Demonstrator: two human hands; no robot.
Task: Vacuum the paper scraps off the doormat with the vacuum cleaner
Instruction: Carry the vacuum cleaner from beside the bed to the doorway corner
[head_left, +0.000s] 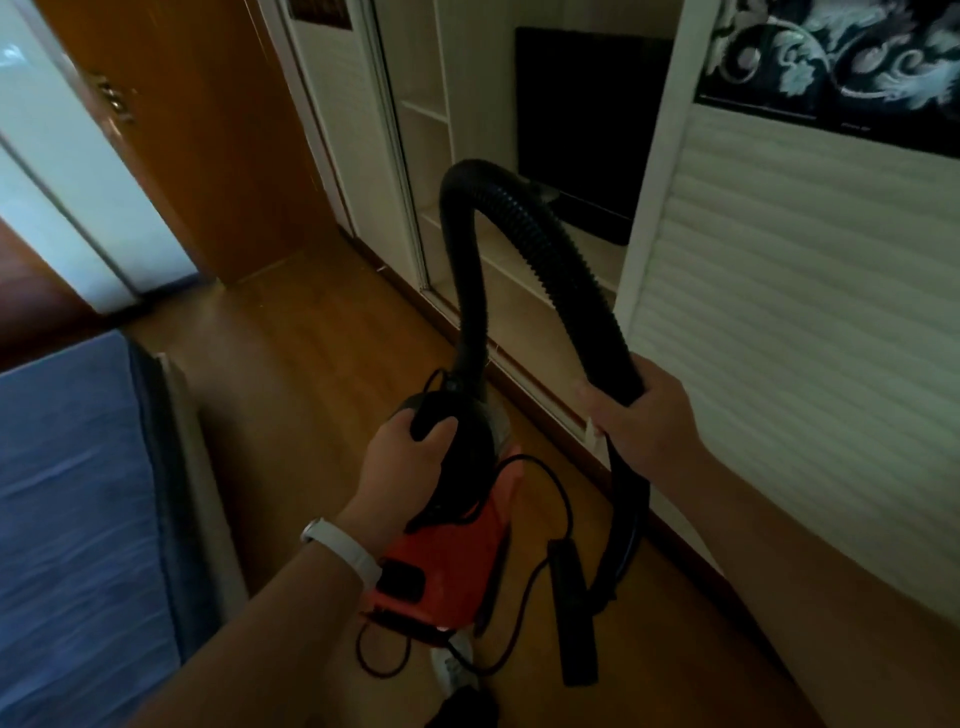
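Head view: vacuum (447, 561) held in both hands above wood floor (311, 364).
Blue mattress (78, 493) at left edge; left hand (410, 457), white wristband (343, 551) on wrist, fingers curled round black handle (425, 415) atop orange body, lower centre; hose (519, 234) arching up and over; right hand (639, 421) clasped round hose's far end; nozzle (576, 623) hanging below; white slatted cabinet (805, 338) at right.
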